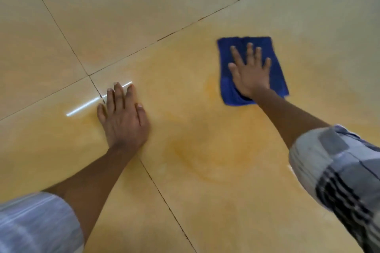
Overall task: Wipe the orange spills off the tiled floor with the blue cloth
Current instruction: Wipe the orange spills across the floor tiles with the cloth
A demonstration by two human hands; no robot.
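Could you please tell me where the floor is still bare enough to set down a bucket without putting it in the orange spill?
The paler tiles beyond the far grout line look bare and mostly unstained, as does the tile left of the left hand. Between that hand and the right hand on the blue cloth, an orange smear covers the floor.

No readable text, labels, brands or numbers anywhere in view.

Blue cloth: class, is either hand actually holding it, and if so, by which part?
Neither hand grasps anything. The right hand lies flat, fingers spread, pressing on the middle of the blue cloth. The left hand rests flat on the bare tiled floor.
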